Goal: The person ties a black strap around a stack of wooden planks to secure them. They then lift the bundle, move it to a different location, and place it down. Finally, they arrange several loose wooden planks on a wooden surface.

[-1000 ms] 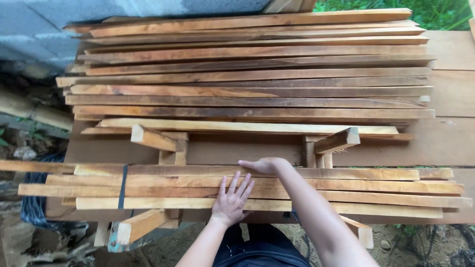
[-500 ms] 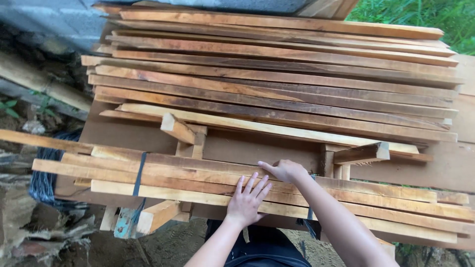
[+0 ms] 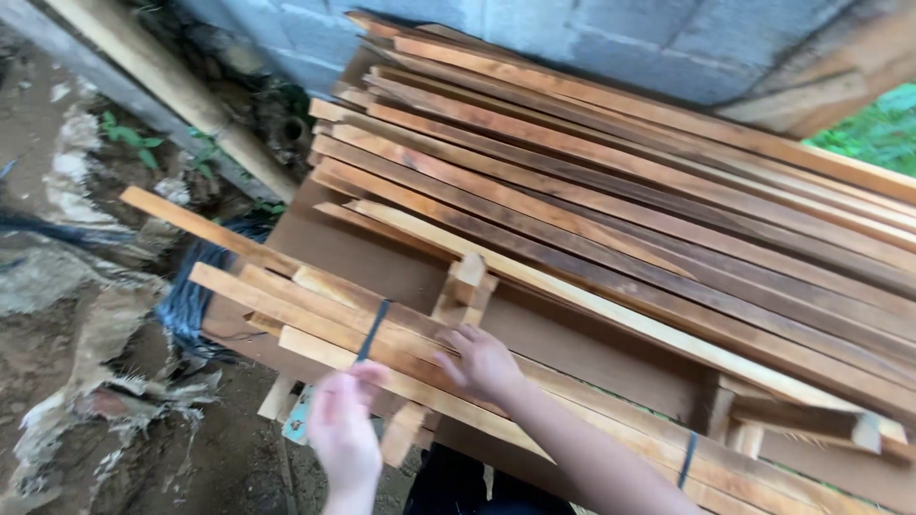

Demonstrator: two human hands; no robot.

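Where the near edge of the brown bench (image 3: pixel 592 348) carries it, a bundle of thin wooden slats (image 3: pixel 315 315) lies flat, bound by a dark strap (image 3: pixel 372 329) near its left end and a second strap (image 3: pixel 687 458) further right; its left tips overhang the bench edge. Right hand (image 3: pixel 482 362): resting on top of the bundle just right of the dark strap, fingers curled loosely onto the wood, not closed round it. Left hand (image 3: pixel 342 434): blurred, at the bundle's near edge below the strap; whether its fingers grip anything cannot be told. Handling, as judged: stiff, dry, light singly, moderately heavy bundled; long, so likely to sag and tip if lifted at one end; rough edges, splinter risk. Best hold: under the bundle beside the straps. Behind: larger loose stack of longer slats (image 3: pixel 620 200); grey block wall (image 3: pixel 611 38).
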